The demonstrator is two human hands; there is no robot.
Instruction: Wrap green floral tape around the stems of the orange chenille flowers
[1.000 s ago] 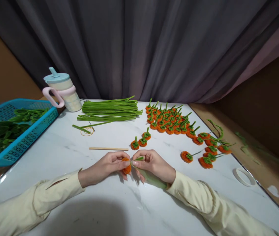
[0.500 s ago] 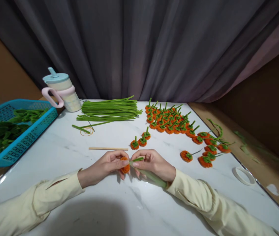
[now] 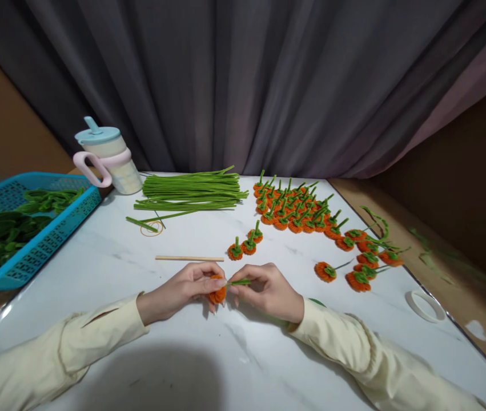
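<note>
In the head view, an orange fuzzy pipe-cleaner flower [image 3: 217, 294] is pinched between the thumb and fingers of my left hand [image 3: 197, 285]. Its short green stem [image 3: 241, 282] points right, toward my right hand [image 3: 268, 291]. The right thumb and index finger close together at the stem, near the flower's base. Part of a green strip [image 3: 317, 302] shows beside my right cuff, the rest hidden behind the hand and sleeve. Beyond my hands stand three finished-looking orange flowers [image 3: 248, 245] with upright green stems.
A thin wooden stick [image 3: 189, 258] lies before my left hand. Behind are green pipe cleaners [image 3: 191, 191], a rubber band [image 3: 152, 228] and a tumbler [image 3: 118, 165]. A blue basket [image 3: 49, 245] stands left. Many orange flowers [image 3: 296, 214] and a tape roll [image 3: 425, 306] are at right.
The pale green translucent strip that ran from my right fingertips toward the cuff no longer shows there. My right fingers have turned slightly and pinch closer together at the stem.
</note>
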